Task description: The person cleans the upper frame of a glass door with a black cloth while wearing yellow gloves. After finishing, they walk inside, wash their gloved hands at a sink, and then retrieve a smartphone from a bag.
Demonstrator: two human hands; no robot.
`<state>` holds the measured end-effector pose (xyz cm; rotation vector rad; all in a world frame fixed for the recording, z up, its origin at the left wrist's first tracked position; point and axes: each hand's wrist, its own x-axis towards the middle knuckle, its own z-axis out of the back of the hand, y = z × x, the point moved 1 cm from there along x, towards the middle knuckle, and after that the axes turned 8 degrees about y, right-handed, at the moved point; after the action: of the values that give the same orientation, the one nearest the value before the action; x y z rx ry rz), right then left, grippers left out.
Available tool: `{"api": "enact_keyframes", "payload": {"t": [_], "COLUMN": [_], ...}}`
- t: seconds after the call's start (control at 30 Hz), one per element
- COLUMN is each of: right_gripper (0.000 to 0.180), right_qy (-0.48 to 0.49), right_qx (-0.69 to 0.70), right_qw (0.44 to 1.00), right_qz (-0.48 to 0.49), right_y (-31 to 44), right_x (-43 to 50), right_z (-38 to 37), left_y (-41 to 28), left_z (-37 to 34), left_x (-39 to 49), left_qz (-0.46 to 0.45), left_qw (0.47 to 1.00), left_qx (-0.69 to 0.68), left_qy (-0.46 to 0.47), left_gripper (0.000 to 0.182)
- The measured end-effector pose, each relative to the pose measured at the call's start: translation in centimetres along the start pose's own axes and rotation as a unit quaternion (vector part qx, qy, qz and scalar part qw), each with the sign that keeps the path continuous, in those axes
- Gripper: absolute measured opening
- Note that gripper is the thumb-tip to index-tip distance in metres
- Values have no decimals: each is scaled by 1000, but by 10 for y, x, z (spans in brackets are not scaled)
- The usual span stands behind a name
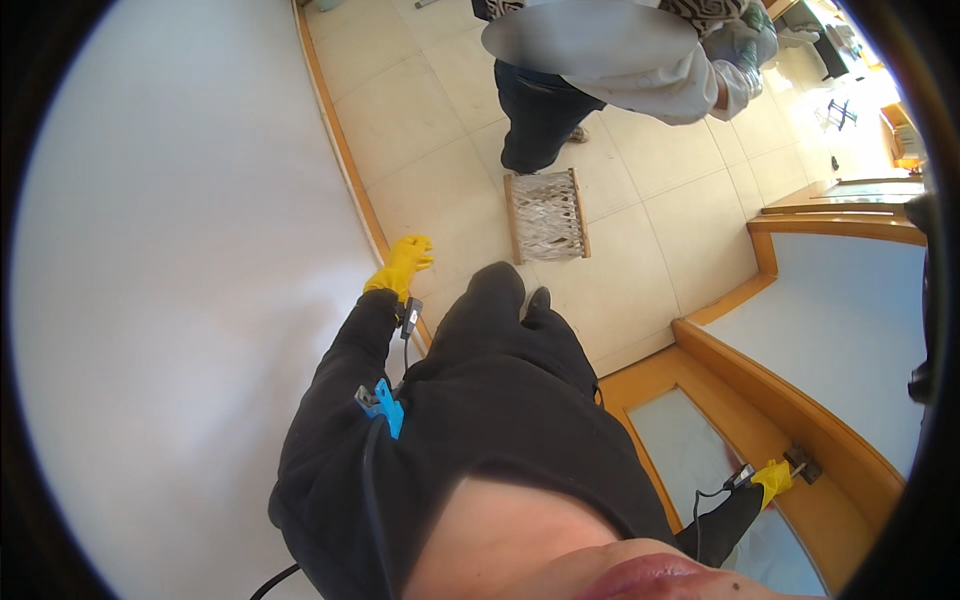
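Observation:
My left hand [403,266], in a yellow rubber glove, hangs beside the white wall with its fingers apart and nothing in them. Low on the right, my right hand [771,481] wears a matching glove and is closed around the metal lever handle [802,465] of a door. That door [660,390] has an orange-brown wooden frame and a glass panel. Its fingertips are too small to make out clearly. On the floor ahead of my feet stands a low stool [551,215] with wooden bars and a woven cord seat.
Another person [637,82] stands just beyond the stool, gloved hands at the upper right. The white wall [187,262] runs along my left side. A wood-trimmed wall [832,300] borders the right. A blue clip [388,409] holds a black cable on my clothing.

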<state>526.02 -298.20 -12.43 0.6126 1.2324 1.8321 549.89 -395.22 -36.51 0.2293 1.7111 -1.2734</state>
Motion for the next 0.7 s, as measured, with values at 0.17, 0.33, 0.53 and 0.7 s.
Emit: {"api": "enact_keyframes", "payload": {"t": [0.17, 0.33, 0.53, 0.7], "right_gripper": [24, 36, 44, 44], "right_qy": [25, 383, 625, 722], "right_qx": [14, 89, 44, -91], "right_qw": [999, 868, 713, 660], "right_qz": [34, -304, -313, -188], "right_y": [-25, -53, 36, 133], "right_x": [-54, -282, -562, -641], "right_z": [-42, -196, -377, -520], "left_y": [-32, -137, -307, -447], "left_z": [7, 39, 38, 26], "left_x": [-4, 26, 33, 44], "left_qz": [-18, -81, -136, -154], "left_qw": [1000, 991, 977, 959], "left_qx": [-14, -42, 6, 28], "left_qy": [-2, 96, 163, 237], "left_gripper": [37, 43, 45, 47]}}
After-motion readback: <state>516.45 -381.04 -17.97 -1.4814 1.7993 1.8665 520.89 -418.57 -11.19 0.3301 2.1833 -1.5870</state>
